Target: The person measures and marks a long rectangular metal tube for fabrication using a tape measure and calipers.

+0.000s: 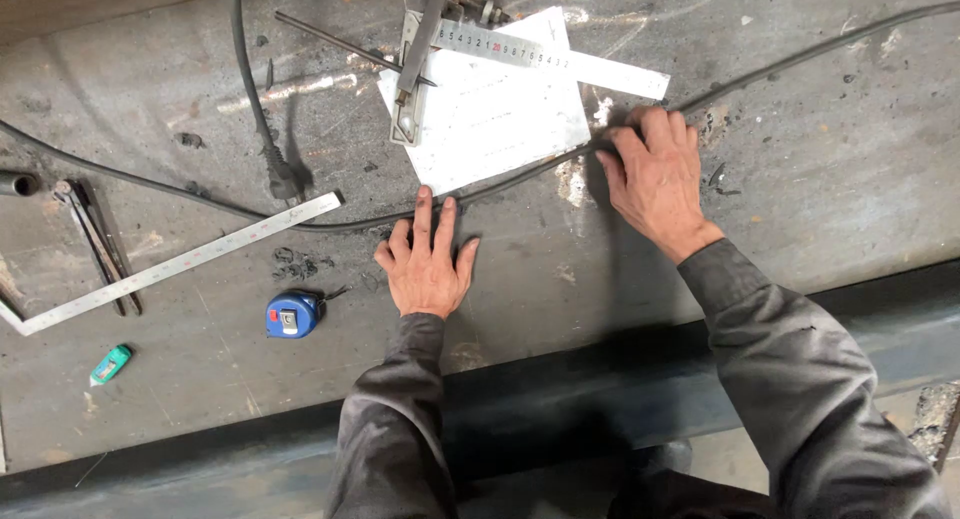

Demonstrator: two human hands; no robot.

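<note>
The left hand (428, 264) is lying open and flat on the steel table (800, 199), fingers spread, its fingertips touching the black cable (520, 176) where this is crossing the lower corner of the white sheet (495, 109). The right hand (655, 174), at 2 o'clock from the left, is resting palm down with fingers curled over the same cable just beside the sheet's right edge; whether it is pinching the cable or only pressing it cannot be told.

The cable is running from 9 o'clock, under both hands, and away toward 2 o'clock. A steel rule (545, 57) and a metal clamp (412, 74) are lying on the sheet. A square (170, 264) and a blue tape measure (291, 314) are sitting at 9 o'clock of the left hand, a plug (282, 179) at 10 o'clock.

Judgement: the cable is being held down along the sheet. Both hands ought to be pressing evenly, keeping the run between them taut and the sheet unshifted under the clamp
</note>
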